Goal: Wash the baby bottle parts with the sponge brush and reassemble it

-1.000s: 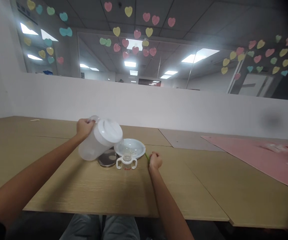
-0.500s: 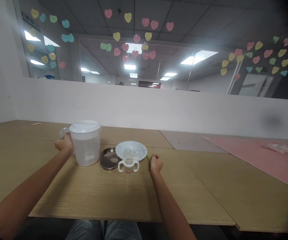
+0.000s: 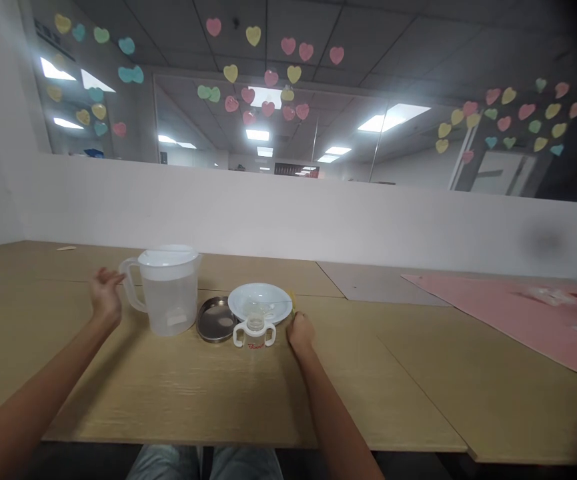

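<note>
A clear plastic pitcher [image 3: 171, 300] with a white lid stands upright, its handle on the left side. Just left of that handle is my left hand [image 3: 105, 298], off the grip and empty, with its fingers loosely apart. My right hand [image 3: 301, 331] is closed beside the white bowl [image 3: 283, 313], around a thin yellow-green stick-like thing [image 3: 293, 301] that mostly hides behind my fingers. In front of the bowl stands a clear baby bottle [image 3: 255, 337] with two white handles and no lid. A round metal dish [image 3: 214, 321] lies between pitcher and bowl. Something clear rests in the bowl, hard to make out.
All this stands on a wooden table [image 3: 178, 393] against a white wall [image 3: 268, 213]. A pink sheet [image 3: 488, 300] with crumpled clear plastic on it covers the far right, beside a grey panel [image 3: 373, 283]. A small flat piece [image 3: 67, 248] lies at the back left.
My left hand has let go of the pitcher's handle and moved left of it. My right hand has shifted slightly left and closer to the bowl. The view has turned a little.
</note>
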A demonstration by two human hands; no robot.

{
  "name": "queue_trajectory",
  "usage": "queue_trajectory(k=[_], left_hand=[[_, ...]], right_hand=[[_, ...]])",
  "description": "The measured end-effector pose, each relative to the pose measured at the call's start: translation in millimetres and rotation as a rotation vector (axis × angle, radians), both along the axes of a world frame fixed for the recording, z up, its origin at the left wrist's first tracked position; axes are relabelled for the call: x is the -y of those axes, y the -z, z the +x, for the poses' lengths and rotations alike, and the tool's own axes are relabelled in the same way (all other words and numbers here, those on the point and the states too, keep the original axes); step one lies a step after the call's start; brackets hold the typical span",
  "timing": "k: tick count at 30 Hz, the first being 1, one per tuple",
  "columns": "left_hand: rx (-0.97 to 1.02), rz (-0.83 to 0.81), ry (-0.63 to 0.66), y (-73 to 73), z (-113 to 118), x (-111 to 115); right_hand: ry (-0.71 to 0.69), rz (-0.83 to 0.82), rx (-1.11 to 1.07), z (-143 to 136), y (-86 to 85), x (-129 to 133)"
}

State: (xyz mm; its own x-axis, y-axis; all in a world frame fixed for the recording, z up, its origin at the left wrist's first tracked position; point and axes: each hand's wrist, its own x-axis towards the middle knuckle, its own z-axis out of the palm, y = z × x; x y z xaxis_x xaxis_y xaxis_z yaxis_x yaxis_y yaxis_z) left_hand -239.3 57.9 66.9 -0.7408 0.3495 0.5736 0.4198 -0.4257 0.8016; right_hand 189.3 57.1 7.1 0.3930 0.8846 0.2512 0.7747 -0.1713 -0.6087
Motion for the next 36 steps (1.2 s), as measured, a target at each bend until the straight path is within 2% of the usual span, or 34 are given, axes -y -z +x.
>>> queue_trajectory(k=[1,3,4,5,6,8,10,11,14,16,21,27,31,36], left_hand=[[0.031,0.065,-0.051,0.5,1,8],[0.094,0.307,-0.235,0.1,13,27],[0.049,0.368,-0.264,-1.1,26,36],[-0.03,0.369,-0.189,-3.0,43,43],[-0.135,0.323,-0.06,-5.6,63,47],[-0.449,0.111,0.267,-11.3,106,47],[-0.727,-0.119,0.552,-15.1,149,35],[-0.835,-0.237,0.647,-15.5,167,26],[-1.056,-0.579,0.713,-10.4,207,-3],[-1.114,-0.679,0.727,-3.8,222,-18],[-1.103,-0.852,0.751,7.3,235,-39],[-0.97,-0.981,0.852,4.9,239,-53],[-0.766,-1.018,1.0,1.5,239,-58],[-0.397,-1.019,1.202,-6.9,231,-57]], right_hand=[[0.015,-0.006,-0.011,1,-1.3,0],[0.065,-0.012,-0.054,6,-4.4,-2],[0.1,-0.012,-0.09,9,-5.8,-3],[0.129,-0.006,-0.12,12,-6.9,-4],[0.154,0.003,-0.149,15,-7.6,-5],[0.195,0.037,-0.22,19,-7.2,-7],[0.218,0.069,-0.27,22,-5.0,-9],[0.222,0.083,-0.287,23,-3.5,-10],[0.227,0.122,-0.332,24,1.3,-13],[0.227,0.143,-0.36,23,3.9,-16],[0.223,0.174,-0.41,21,7.1,-22],[0.231,0.195,-0.459,19,6.2,-24],[0.244,0.207,-0.487,18,4.0,-24],[0.252,0.219,-0.511,16,1.9,-23]])
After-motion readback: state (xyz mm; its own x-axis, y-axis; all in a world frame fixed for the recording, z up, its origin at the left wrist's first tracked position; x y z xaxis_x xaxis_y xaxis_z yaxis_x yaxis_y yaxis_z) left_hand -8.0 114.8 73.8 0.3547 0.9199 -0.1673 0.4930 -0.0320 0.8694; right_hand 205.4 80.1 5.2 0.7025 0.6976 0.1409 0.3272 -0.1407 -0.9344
